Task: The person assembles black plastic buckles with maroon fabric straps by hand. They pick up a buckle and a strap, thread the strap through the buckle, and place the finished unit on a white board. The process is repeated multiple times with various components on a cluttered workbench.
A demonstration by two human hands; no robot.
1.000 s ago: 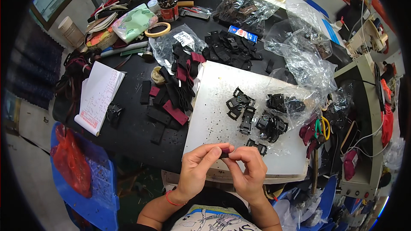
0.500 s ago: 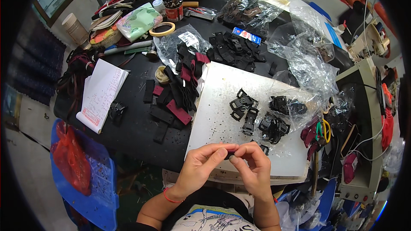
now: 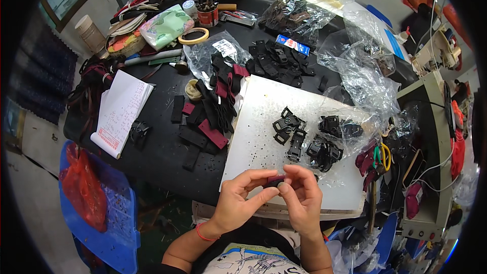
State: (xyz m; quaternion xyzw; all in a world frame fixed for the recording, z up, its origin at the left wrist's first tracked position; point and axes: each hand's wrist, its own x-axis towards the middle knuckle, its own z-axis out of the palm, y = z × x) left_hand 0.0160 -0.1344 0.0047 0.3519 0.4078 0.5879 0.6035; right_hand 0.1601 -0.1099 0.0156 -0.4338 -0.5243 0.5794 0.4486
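A small dark strap piece (image 3: 275, 180) sits pinched between the fingertips of the left hand (image 3: 238, 200) and the right hand (image 3: 303, 198), both grasping it over the near edge of the white board (image 3: 258, 137). On the board just beyond lie black buckles (image 3: 290, 128). Clear plastic bags (image 3: 355, 66) crowd the bench's far right corner; a blue-and-white rectangular packet (image 3: 292, 44) lies among black parts. A notepad (image 3: 120, 111) hangs over the bench's left edge.

Bright, even overhead light — sharp centre, bent edges, black fisheye rim.
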